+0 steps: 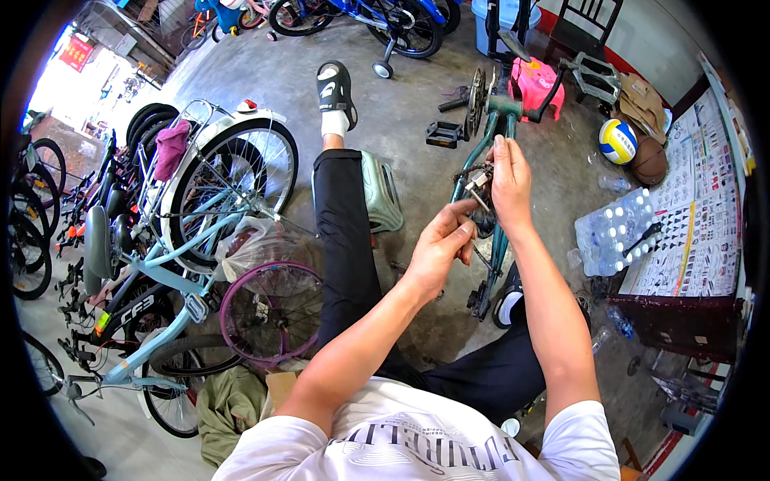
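A dark teal bicycle frame (495,127) stands upright between my legs, with a crank and chainring (475,104) at the top. My right hand (511,180) is closed on it at a metal derailleur-like part and chain (479,178). My left hand (446,244) is just below and left, fingers curled and index reaching toward that mechanism; what is between its fingertips is too small to make out. A green plastic stool (381,192) is beside my outstretched left leg.
Bicycles (208,192), a purple wheel (241,337) and green cloth (224,417) crowd the left. More bikes (401,40) stand behind. On the right are a pink bag (536,80), volleyball (618,140), basketball (648,160), bottled-water pack (609,236) and printed board (682,240).
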The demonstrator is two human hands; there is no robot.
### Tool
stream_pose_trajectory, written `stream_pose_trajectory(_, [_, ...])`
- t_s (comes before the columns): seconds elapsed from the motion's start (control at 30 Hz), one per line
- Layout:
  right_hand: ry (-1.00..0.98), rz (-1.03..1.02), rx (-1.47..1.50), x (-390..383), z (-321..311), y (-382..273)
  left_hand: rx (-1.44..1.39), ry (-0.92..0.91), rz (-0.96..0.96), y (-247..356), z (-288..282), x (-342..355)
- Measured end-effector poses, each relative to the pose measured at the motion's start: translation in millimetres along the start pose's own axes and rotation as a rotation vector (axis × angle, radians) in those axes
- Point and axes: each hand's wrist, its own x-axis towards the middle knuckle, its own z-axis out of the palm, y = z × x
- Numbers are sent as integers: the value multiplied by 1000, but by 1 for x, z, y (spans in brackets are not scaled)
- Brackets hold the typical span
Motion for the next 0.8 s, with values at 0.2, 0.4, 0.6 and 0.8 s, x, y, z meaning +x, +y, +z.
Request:
stream_pose_trajectory(0.2, [12, 7, 5, 2, -2, 5, -150, 5, -153, 12, 5, -1])
stream_pose_trajectory(0.4, [-4, -24, -54, 1, 0, -1, -282, 7, -4, 18, 11, -4])
stream_pose_trajectory(0.6, [-7, -7, -73, 1, 3, 5, -16, 125, 135, 24, 16, -2])
stream_pose_trajectory(0.8, [-1, -8, -80, 3, 1, 7, 57, 10, -199, 25, -5, 11])
